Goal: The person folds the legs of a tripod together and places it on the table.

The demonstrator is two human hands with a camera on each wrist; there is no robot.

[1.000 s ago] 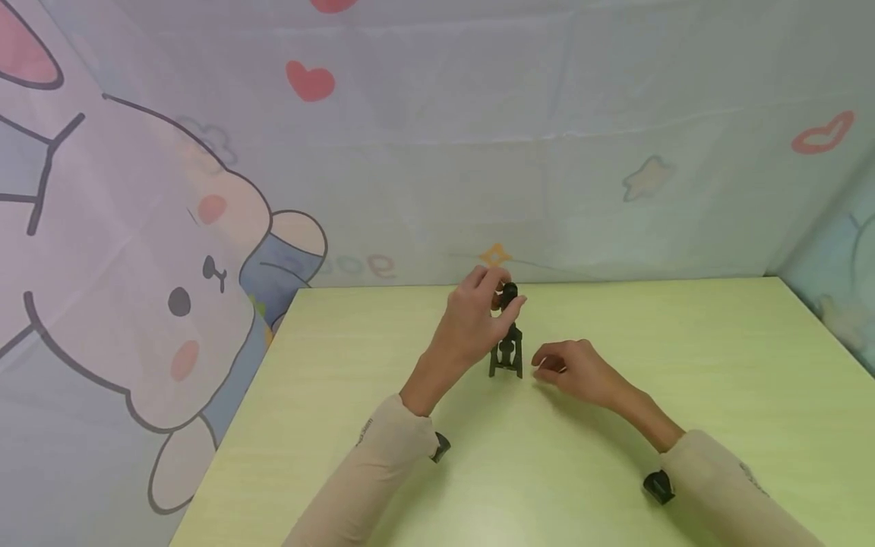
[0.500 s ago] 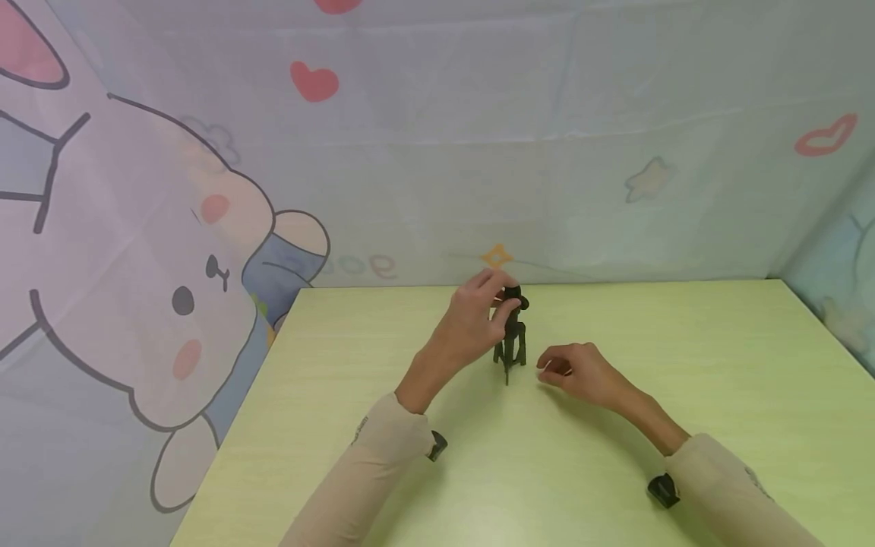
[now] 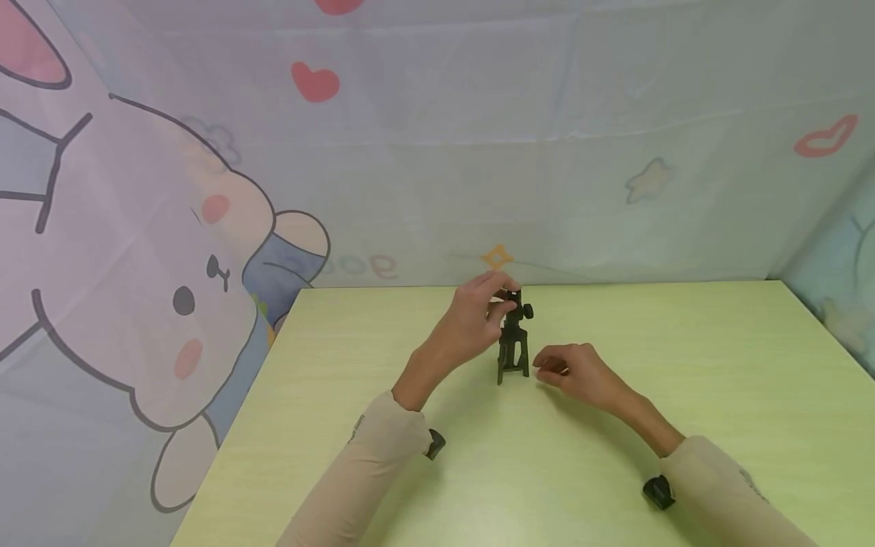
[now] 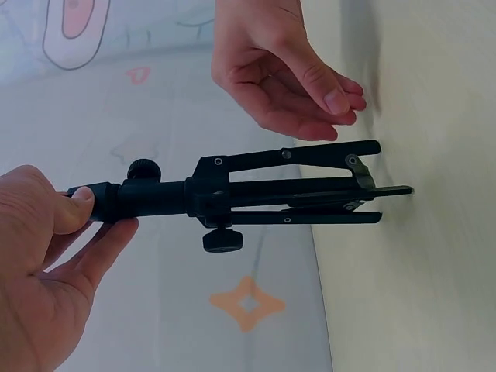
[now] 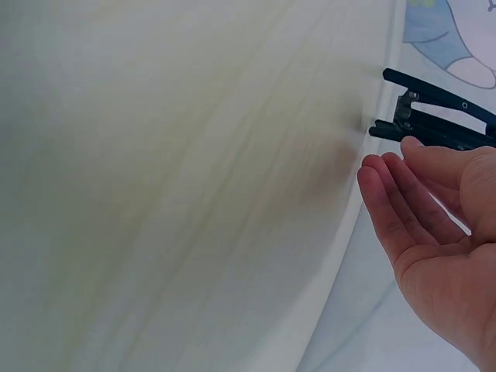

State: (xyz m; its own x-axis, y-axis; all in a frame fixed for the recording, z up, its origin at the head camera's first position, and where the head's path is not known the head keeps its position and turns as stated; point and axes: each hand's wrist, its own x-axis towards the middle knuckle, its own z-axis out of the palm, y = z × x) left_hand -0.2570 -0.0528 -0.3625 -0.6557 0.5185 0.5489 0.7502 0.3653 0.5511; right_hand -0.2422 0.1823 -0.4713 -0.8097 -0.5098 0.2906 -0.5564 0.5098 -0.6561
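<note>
A small black tripod stands upright near the back of the table, its legs drawn close together. With thumb and fingers my left hand pinches it at the top. In the left wrist view, the tripod shows one knob on its neck and another by the leg hub. I cannot tell whether its feet touch the tabletop. Just right of the legs, my right hand holds nothing, its fingers loosely bent. The right wrist view has that hand close to the leg ends, apparently apart from them.
The pale yellow-green table ends at a hanging cloth printed with a rabbit, hearts and stars. Black wrist devices sit at both beige sleeves.
My left fingers have turned the tripod about its upright axis, so a side knob now points right. It has shifted slightly right. The right hand has barely moved.
</note>
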